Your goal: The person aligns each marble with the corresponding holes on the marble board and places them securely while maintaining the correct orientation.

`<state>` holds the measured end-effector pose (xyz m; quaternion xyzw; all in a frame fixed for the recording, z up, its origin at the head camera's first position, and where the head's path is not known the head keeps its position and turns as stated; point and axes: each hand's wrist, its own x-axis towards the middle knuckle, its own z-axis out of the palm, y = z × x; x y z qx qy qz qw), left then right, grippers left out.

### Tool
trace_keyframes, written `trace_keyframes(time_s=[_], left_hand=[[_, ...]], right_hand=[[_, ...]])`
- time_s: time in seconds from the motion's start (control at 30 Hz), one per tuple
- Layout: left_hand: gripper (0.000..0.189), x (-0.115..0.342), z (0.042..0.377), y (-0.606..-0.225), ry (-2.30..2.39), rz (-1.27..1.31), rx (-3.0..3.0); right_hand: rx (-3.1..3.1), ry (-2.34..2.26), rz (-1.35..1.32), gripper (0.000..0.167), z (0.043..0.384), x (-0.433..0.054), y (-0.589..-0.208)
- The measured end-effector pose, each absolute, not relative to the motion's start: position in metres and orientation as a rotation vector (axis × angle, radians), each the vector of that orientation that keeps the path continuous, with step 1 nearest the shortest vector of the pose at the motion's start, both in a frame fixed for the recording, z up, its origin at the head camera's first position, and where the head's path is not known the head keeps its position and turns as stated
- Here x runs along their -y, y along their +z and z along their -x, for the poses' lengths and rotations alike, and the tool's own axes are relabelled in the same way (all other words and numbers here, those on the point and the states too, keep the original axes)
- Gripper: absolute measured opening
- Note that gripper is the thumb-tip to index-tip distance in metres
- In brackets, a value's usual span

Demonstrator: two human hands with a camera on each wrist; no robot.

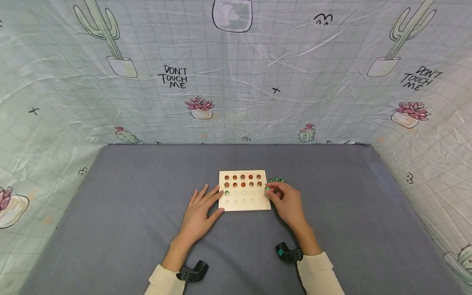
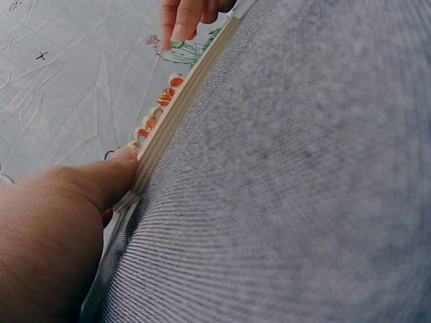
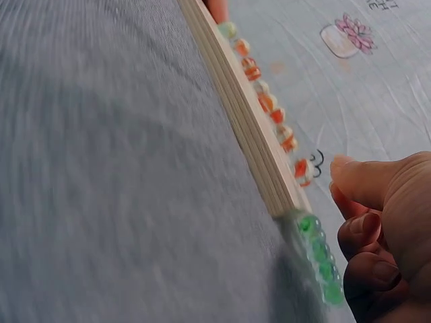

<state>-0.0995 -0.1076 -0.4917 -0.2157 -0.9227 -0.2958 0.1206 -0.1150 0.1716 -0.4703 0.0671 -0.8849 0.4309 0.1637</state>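
A pale wooden board (image 1: 245, 206) with rows of round hollows lies on the grey cloth. Its two far rows hold orange-and-clear marbles (image 1: 243, 184); one green marble (image 1: 226, 193) sits at the left of the third row. My left hand (image 1: 199, 215) rests along the board's left edge, fingers spread and fairly straight, with the thumb at the near left corner. Over the right edge my right hand (image 1: 289, 203) pinches another green marble (image 2: 177, 44) between thumb and fingertips. More green marbles (image 3: 322, 262) lie together just off the board's right side, partly hidden by this hand.
Grey cloth (image 1: 147, 184) covers the table around the board. A light sheet (image 1: 239, 102) printed with cacti hangs behind and at both sides. Each wrist carries a black camera mount (image 1: 193, 271).
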Motion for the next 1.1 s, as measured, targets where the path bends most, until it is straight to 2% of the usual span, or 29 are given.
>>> trace_keyframes(time_s=[1.1], left_hand=[[0.054, 0.108, 0.102, -0.494, -0.855, 0.641, 2.702]], right_hand=[[2.481, 1.334, -0.379, 0.014, 0.124, -0.099, -0.475]])
